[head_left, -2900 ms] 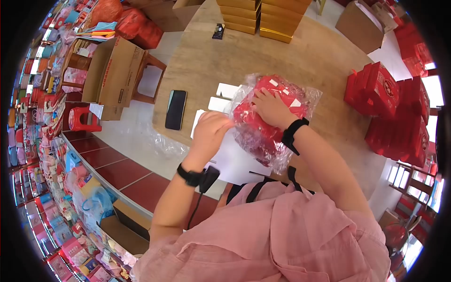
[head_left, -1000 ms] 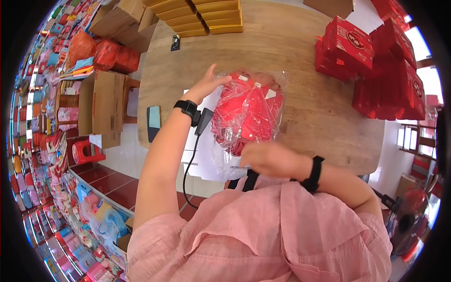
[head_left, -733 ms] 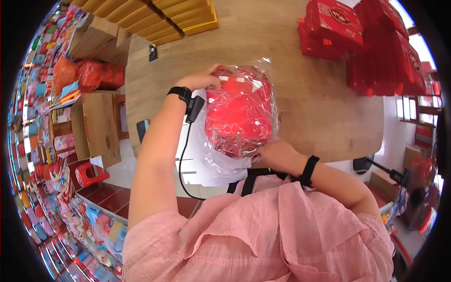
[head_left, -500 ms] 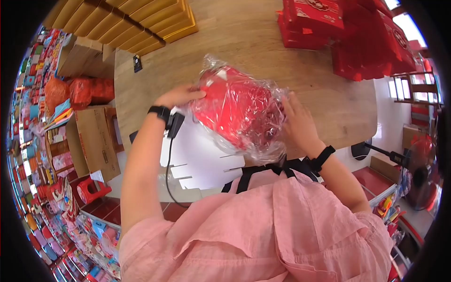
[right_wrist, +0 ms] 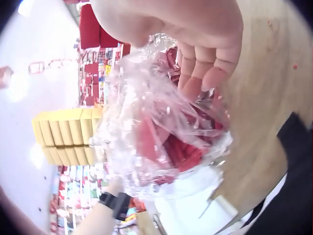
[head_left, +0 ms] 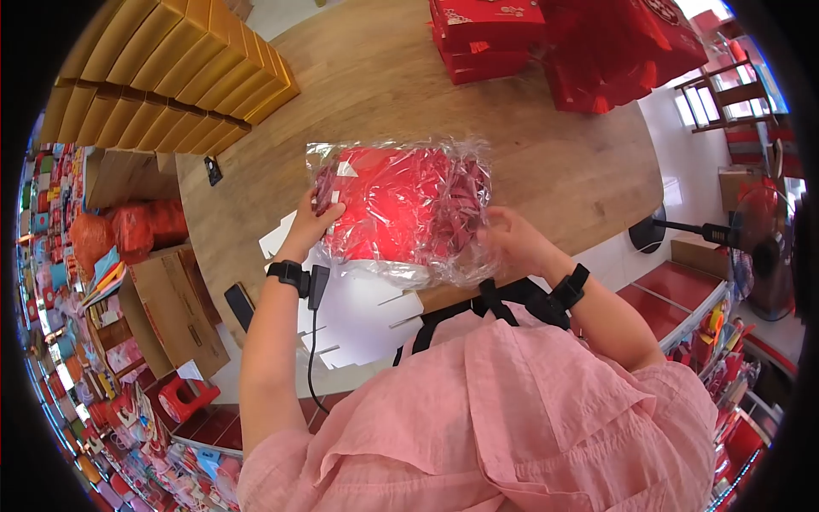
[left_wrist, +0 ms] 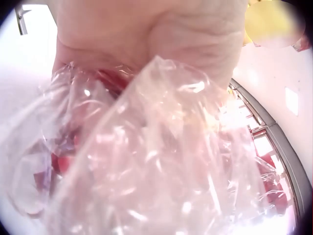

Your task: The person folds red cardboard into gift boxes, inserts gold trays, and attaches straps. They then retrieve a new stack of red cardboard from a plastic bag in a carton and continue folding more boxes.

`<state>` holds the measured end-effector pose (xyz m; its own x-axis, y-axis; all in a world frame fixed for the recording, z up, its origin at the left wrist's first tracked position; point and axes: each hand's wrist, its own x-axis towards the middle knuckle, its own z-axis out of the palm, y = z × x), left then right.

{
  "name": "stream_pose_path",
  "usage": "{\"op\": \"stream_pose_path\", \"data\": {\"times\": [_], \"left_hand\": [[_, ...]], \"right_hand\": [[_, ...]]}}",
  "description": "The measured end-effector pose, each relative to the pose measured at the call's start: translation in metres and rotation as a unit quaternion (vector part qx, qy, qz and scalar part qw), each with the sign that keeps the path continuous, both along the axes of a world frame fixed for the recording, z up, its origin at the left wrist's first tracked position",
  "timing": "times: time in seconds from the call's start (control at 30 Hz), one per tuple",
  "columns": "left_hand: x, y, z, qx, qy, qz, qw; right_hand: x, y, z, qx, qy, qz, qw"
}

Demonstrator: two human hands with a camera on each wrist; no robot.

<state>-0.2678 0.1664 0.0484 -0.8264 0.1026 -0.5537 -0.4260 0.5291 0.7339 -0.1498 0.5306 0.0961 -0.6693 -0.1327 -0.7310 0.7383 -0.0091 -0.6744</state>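
A clear plastic bag [head_left: 384,205] of flat red items with small white tags lies over the near part of the wooden table, darker red strands bunched at its right end. My left hand [head_left: 309,224] grips the bag's left end, thumb on top. In the left wrist view, loose crinkled plastic [left_wrist: 146,161] covers most of that hand's fingers. At the right end, my right hand [head_left: 516,243] holds the bag; its bent fingers [right_wrist: 215,73] show against the plastic in the right wrist view. White notched card sheets [head_left: 367,316] lie partly under the bag.
Gold boxes [head_left: 171,68] are stacked at the back left, red boxes [head_left: 490,38] at the back right. A phone [head_left: 240,305] lies by the table's left edge, with a small black packet [head_left: 212,171] farther back. Beyond the right edge stands a fan [head_left: 759,247].
The bag has turned counterclockwise, its dark red end swinging from near the body to the right. My right hand has moved from atop the bag to that end; my left now grips the other.
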Motion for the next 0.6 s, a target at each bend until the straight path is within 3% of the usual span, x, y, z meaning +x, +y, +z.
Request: {"op": "stream_pose_path", "data": {"times": [0.03,0.1,0.2,0.27,0.3,0.33,0.4,0.5,0.57,0.6], "left_hand": [[0.001,0.001,0.001,0.001,0.012,0.002,1.0],[0.002,-0.001,-0.003,0.008,0.012,0.004,1.0],[0.003,0.005,0.005,0.004,0.014,-0.004,1.0],[0.004,0.009,0.011,-0.003,-0.003,-0.008,1.0],[0.004,0.009,0.009,-0.003,-0.004,-0.009,1.0],[0.005,0.009,0.006,-0.012,-0.002,0.012,1.0],[0.004,0.008,0.002,-0.023,0.001,0.031,0.999],[0.002,0.007,0.001,0.028,-0.028,0.068,0.997],[0.0,0.005,0.0,0.05,-0.054,0.077,0.994],[-0.001,0.004,-0.002,0.048,-0.053,0.077,0.994]], "right_hand": [[0.003,0.008,-0.002,0.0,0.001,-0.004,1.0],[0.016,0.04,-0.019,0.181,0.073,0.018,0.981],[0.044,0.083,-0.059,0.243,0.034,-0.016,0.969],[0.045,0.083,-0.043,0.416,0.177,0.045,0.891],[0.04,0.077,-0.038,0.387,0.225,-0.015,0.894],[0.028,0.063,-0.026,0.387,0.224,-0.016,0.894],[0.003,0.033,-0.011,0.207,0.349,-0.048,0.913],[-0.02,0.012,-0.03,0.135,0.286,-0.035,0.948],[-0.031,0.007,-0.041,0.182,0.12,0.133,0.967],[-0.032,0.002,-0.046,0.181,0.121,0.132,0.967]]}}
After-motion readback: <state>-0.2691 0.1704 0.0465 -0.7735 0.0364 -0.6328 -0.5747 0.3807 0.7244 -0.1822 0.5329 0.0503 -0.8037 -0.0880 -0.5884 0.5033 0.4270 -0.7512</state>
